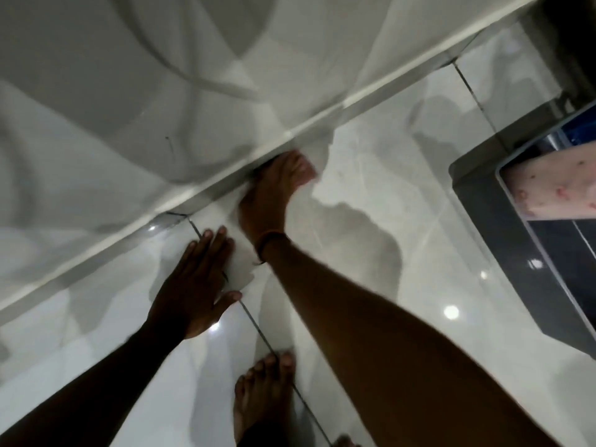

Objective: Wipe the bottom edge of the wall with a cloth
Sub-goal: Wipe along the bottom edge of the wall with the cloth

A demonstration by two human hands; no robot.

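Fingers of the right hand (277, 185) curl against the wall's bottom edge (206, 188); the cloth cannot be made out beneath them. Nearer left, the left hand (193, 285) lies flat on the floor (371, 253), fingers together.

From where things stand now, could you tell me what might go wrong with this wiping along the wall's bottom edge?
1. The floor tile is glossy, and the left hand braces flat on it; it could slide.
2. The right hand presses at the skirting, but no cloth is clearly visible, so it may be slipping out of contact.
3. The bare foot sits close behind the arms and could be bumped.
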